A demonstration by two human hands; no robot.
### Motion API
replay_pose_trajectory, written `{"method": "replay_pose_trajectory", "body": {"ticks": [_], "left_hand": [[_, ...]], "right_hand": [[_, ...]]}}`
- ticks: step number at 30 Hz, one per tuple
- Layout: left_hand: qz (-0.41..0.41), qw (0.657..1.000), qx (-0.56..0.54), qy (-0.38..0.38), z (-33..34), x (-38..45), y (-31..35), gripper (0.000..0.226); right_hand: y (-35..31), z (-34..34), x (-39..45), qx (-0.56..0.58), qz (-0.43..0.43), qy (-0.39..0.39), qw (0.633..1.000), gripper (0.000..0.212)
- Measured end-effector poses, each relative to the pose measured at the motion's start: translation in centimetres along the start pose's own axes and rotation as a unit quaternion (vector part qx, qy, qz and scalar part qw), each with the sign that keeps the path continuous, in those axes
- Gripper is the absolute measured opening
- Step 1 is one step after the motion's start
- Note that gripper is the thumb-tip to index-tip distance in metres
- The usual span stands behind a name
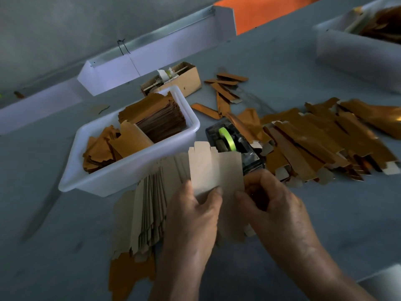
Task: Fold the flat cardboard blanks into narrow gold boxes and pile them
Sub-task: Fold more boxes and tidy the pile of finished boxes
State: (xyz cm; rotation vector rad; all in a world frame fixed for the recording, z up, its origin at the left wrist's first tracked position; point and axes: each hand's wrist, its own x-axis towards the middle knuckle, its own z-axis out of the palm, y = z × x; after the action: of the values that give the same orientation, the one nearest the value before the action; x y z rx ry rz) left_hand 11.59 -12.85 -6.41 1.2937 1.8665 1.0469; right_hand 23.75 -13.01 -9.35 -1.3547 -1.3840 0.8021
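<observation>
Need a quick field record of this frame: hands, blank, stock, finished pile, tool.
left hand: grips held blank, thumb on its face
right hand: pinches the blank's right edge
held blank: flat, plain brown side up
flat stack: fanned under left hand
white tub: gold blanks inside
folded gold boxes: piled right
tape dispenser: behind blank

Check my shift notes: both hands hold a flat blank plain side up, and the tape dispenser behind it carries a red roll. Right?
Not quite. The head view shows both hands, left hand and right hand, holding the flat blank plain side up, but the tape dispenser behind it carries a green roll, not red.
</observation>
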Motion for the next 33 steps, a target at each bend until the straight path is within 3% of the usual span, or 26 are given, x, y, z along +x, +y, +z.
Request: {"method": "replay_pose_trajectory", "body": {"ticks": [6,11,15,17,19,22,24,26,29,33], "left_hand": [[0.015,1.0,-0.011,0.012,0.5,-0.1,0.2,0.013],[0.016,0.999,-0.028,-0.003,0.7,-0.5,0.5,0.013],[0.051,0.993,-0.034,-0.1,-0.1,-1.0,0.9,0.015],[0.071,0.984,-0.021,-0.161,-0.6,-1.4,0.8,0.027],[0.085,0.984,-0.004,-0.159,-0.7,-1.6,0.7,0.024],[0.062,0.986,0.0,-0.151,-0.8,-1.6,0.5,0.021],[0.032,0.981,-0.017,-0.192,-1.0,-1.7,0.6,0.02],[0.01,0.975,-0.035,-0.22,-1.1,-1.8,0.8,0.017],[-0.018,0.982,-0.042,-0.182,-0.9,-2.0,0.9,0.01],[0.039,0.993,0.07,-0.087,-0.3,-2.5,0.9,0.005]], "right_hand": [[0.0,-0.3,-0.4,-0.009,-0.026,0.007,1.0,0.008],[-0.4,-0.5,-0.8,0.071,-0.022,-0.054,0.996,0.013],[-0.4,-1.4,-0.6,0.153,0.001,-0.122,0.981,0.023],[-0.3,-1.5,-0.4,0.134,0.011,-0.107,0.985,0.028],[-0.3,-1.3,-0.3,0.083,0.024,-0.093,0.992,0.032],[-0.1,-1.1,-0.2,0.033,0.071,-0.077,0.994,0.043],[0.4,-1.3,-0.1,0.107,0.15,-0.08,0.98,0.055],[0.7,-1.7,0.1,0.232,0.219,-0.138,0.938,0.052],[0.6,-1.9,0.0,0.311,0.237,-0.168,0.905,0.034],[0.4,-1.8,0.2,0.333,0.24,-0.141,0.901,0.027]]}}
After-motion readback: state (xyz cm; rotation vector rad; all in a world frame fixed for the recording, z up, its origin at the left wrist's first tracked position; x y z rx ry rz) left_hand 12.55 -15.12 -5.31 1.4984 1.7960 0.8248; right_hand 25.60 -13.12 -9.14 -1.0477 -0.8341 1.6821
